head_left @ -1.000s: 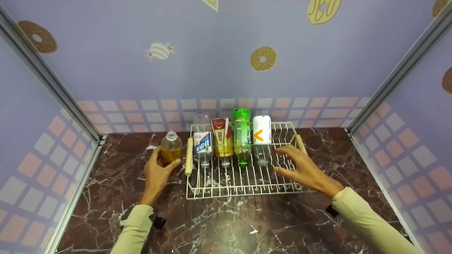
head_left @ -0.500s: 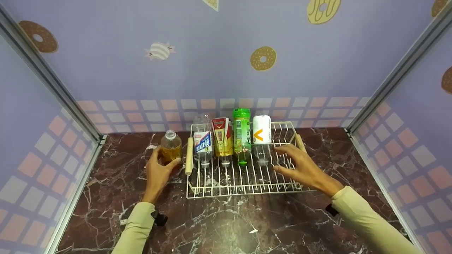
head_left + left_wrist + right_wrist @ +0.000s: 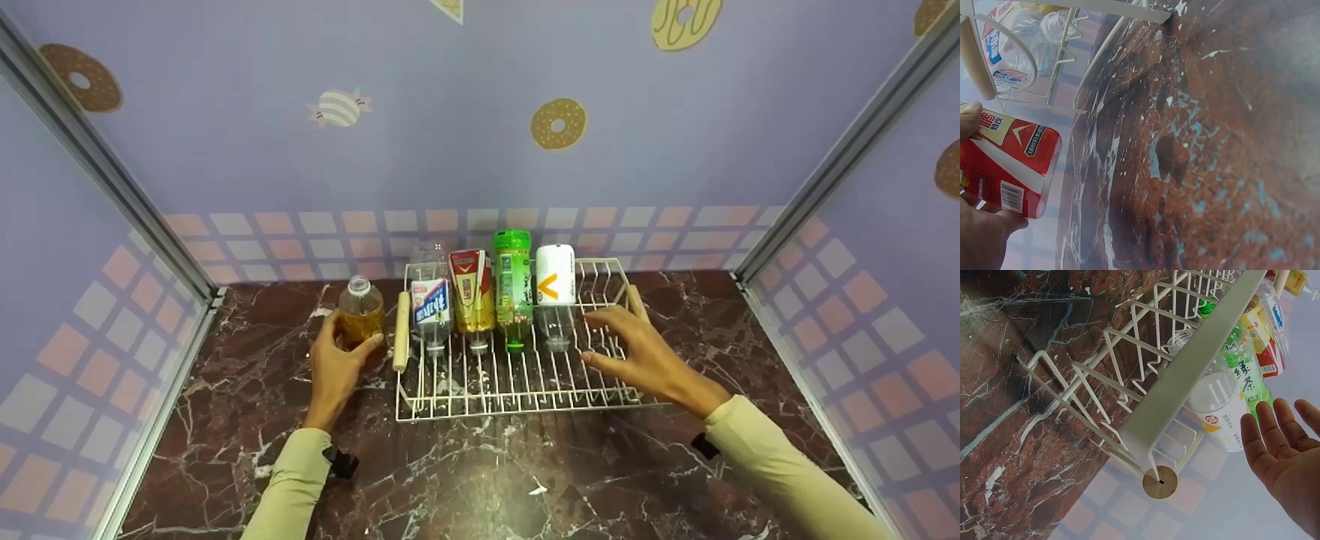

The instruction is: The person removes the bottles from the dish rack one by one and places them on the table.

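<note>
To the left of the white wire rack (image 3: 525, 405), my left hand (image 3: 335, 367) grips a clear plastic bottle (image 3: 361, 315) of amber drink, its neck up. In the left wrist view the lower part of this bottle shows a red label (image 3: 1027, 143) between thumb and fingers. My right hand (image 3: 651, 364) hovers over the rack's right side, fingers spread and holding nothing. Nearest to it lies a clear bottle with a white label (image 3: 556, 277), neck toward me. Beside that, also neck toward me, are a green tea bottle (image 3: 514, 285), a red-and-yellow-labelled bottle (image 3: 472, 289) and a blue-and-white-labelled bottle (image 3: 431, 304).
The rack has wooden handles on its left (image 3: 402, 334) and right (image 3: 638, 304) ends. It stands on a dark red marbled tabletop (image 3: 450, 480). Lilac walls (image 3: 450, 150) with donut prints close off the back and both sides.
The bottle in my left hand has shifted very slightly, and the left wrist has moved a little forward and right. My right hand stays nearly still, and the bottles on the rack have not moved.
</note>
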### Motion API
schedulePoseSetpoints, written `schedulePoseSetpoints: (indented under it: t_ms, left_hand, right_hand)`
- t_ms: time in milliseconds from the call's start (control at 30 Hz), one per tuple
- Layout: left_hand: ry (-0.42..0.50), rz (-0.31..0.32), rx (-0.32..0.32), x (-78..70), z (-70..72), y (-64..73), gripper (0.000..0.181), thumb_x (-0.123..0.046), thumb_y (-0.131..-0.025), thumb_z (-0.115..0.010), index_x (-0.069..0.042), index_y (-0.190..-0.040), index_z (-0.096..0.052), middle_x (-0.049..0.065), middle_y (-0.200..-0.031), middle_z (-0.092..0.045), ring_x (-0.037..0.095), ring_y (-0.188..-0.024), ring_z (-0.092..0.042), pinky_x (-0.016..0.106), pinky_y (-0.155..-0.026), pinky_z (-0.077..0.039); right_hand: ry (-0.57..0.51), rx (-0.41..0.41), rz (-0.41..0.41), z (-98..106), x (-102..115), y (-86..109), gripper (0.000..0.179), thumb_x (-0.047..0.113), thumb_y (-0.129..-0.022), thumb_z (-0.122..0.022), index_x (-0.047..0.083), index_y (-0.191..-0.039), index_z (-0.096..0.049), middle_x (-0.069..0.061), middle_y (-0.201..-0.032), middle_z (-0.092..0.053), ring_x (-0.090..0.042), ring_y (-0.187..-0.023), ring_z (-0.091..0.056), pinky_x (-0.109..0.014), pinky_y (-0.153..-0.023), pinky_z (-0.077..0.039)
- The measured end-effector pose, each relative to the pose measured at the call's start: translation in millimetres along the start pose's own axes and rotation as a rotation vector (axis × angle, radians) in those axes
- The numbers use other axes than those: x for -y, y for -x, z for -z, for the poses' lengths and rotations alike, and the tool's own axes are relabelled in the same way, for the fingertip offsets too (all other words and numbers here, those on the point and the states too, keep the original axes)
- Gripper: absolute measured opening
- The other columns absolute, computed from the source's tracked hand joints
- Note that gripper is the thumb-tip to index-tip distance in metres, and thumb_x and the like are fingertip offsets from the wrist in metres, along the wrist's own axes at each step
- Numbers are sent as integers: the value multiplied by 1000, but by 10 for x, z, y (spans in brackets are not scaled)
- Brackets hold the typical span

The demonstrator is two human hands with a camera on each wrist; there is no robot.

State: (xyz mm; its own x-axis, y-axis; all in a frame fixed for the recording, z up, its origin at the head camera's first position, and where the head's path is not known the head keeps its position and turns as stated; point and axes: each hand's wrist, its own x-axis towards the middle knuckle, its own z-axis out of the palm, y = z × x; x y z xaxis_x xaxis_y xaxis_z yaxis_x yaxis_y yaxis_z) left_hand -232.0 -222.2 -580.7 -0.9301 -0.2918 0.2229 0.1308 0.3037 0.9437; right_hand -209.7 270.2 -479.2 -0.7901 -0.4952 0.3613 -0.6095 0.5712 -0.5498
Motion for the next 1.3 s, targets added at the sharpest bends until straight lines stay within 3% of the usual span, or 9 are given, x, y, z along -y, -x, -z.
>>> schedulePoseSetpoints:
  t_ms: [433,767,1300]
  left_hand:
    - [-10,46,2,15,6,-30,84,-15,-92,-92,2,-161,-47,27,-159,-56,43,-147,-54,51,-129,-40]
    - [-24,48,-4,78,-28,-36,81,-14,-92,-92,-1,-160,-50,26,-157,-58,41,-146,-56,50,-129,-40]
    - [64,57,2,125,-64,-41,80,-4,-92,-89,3,-159,-47,28,-155,-57,40,-147,-56,46,-128,-42]
  right_hand:
    - [17,-9,15,-5,-14,1,62,20,-93,-89,-5,-144,-64,-20,-143,-68,-38,-129,-66,-60,-113,-56]
    - [7,0,-9,-6,-12,10,64,22,-94,-88,-4,-147,-62,-22,-146,-66,-41,-131,-65,-61,-114,-54]
    - [2,-2,-20,0,-25,17,63,22,-94,-89,-3,-146,-63,-20,-145,-66,-40,-130,-66,-61,-114,-55]
